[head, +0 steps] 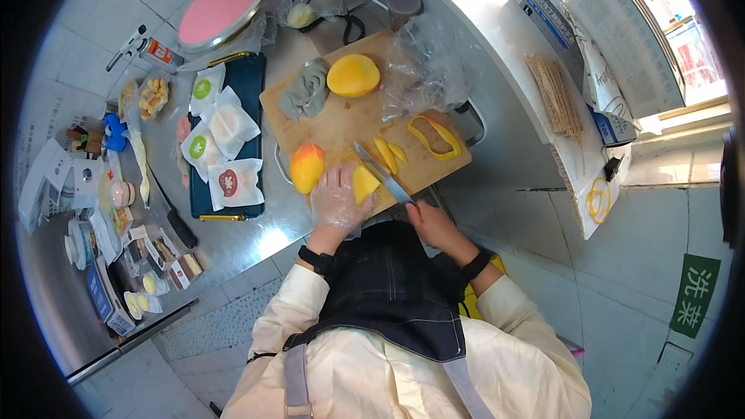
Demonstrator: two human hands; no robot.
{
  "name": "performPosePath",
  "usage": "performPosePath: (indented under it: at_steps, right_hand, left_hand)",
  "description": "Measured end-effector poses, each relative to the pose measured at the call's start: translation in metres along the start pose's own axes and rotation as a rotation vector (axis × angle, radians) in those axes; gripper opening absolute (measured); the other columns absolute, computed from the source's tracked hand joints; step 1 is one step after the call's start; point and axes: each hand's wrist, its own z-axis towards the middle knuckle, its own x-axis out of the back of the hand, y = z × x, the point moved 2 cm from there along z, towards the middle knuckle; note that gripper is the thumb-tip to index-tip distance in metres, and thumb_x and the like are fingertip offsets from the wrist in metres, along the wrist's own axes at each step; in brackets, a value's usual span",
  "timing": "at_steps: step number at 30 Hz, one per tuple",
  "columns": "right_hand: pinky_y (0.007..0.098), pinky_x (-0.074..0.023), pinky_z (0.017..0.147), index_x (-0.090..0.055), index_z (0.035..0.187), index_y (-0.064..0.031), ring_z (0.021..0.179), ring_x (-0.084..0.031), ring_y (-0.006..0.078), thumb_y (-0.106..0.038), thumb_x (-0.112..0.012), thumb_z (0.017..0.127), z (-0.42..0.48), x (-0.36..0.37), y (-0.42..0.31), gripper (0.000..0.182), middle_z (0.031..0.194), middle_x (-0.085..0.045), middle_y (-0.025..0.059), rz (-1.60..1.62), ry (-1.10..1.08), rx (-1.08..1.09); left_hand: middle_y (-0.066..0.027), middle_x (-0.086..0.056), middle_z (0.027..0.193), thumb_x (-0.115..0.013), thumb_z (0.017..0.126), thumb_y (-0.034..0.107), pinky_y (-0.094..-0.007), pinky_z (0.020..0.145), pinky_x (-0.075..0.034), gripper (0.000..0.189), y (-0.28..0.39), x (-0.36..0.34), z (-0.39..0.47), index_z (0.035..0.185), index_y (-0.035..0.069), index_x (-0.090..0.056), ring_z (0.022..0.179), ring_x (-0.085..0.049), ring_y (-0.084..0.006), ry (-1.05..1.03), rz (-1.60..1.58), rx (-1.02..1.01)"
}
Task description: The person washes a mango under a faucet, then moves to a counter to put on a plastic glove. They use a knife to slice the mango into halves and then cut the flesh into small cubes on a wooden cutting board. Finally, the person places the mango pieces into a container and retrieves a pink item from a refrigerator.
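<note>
My left hand (336, 202), in a clear plastic glove, holds a peeled yellow mango piece (365, 184) at the near edge of a wooden cutting board (349, 128). In my right hand (429, 224) is the handle of a knife (389, 179). Its blade slants across the board between the mango piece and a few cut mango slices (385, 154). Farther right lies a looped strip of mango peel (453, 141). A red-yellow mango (307, 169) rests just beyond my left fingers. Towards the back sit a yellow mango (353, 75) and a crumpled grey cloth (305, 92).
Crumpled clear plastic bags (428, 73) cover the board's back right. Left of it, a dark blue tray (256, 128) carries several wrapped packets (233, 125). A black-handled knife (181, 227) lies farther left. Bamboo skewers (556, 96) are on the right ledge; black scissors (353, 29) lie behind.
</note>
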Motion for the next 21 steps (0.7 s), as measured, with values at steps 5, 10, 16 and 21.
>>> performPosePath:
  at_steps: [5,10,16,21]
  right_hand:
    - [0.0430,-0.0475,0.055,-0.057,0.081,-0.0020,0.060,-0.062,0.0348,-0.043,-0.048,0.094,-0.009,0.040,-0.013,0.044,0.069,-0.063,0.0204,0.284,-0.410,-0.463]
    - [0.0446,-0.0504,0.062,-0.056,0.082,-0.0026,0.066,-0.063,0.0375,-0.040,-0.053,0.091,-0.010,0.049,-0.037,0.039,0.072,-0.065,0.0176,-0.169,-0.149,-0.323]
    - [0.0429,-0.0499,0.048,-0.052,0.081,-0.0065,0.055,-0.062,0.0341,-0.035,-0.058,0.088,-0.015,0.050,-0.055,0.030,0.065,-0.063,0.0159,-0.418,0.047,-0.118]
    - [0.0416,-0.0490,0.043,-0.050,0.080,-0.0066,0.048,-0.060,0.0320,-0.033,-0.057,0.089,-0.014,0.045,-0.055,0.029,0.057,-0.059,0.0142,-0.506,0.085,-0.019]
  left_hand:
    - [-0.0143,-0.047,0.122,-0.073,0.070,0.036,-0.0436,0.097,-0.037,0.072,-0.014,0.013,-0.005,0.132,0.012,-0.045,0.112,-0.046,-0.0343,-0.167,0.052,-0.020]
    - [-0.0139,-0.048,0.122,-0.072,0.071,0.022,-0.0432,0.097,-0.039,0.068,-0.024,0.020,0.025,0.133,0.012,-0.045,0.112,-0.047,-0.0342,-0.346,0.120,-0.355]
    - [-0.0191,-0.046,0.121,-0.078,0.067,0.021,-0.0399,0.092,-0.044,0.078,-0.038,0.001,0.021,0.133,0.005,-0.040,0.110,-0.049,-0.0361,-0.031,-0.121,-0.087]
    - [-0.0221,-0.040,0.124,-0.080,0.066,0.036,-0.0393,0.093,-0.043,0.087,-0.004,0.006,0.004,0.131,-0.001,-0.037,0.111,-0.048,-0.0373,-0.057,-0.519,0.222]
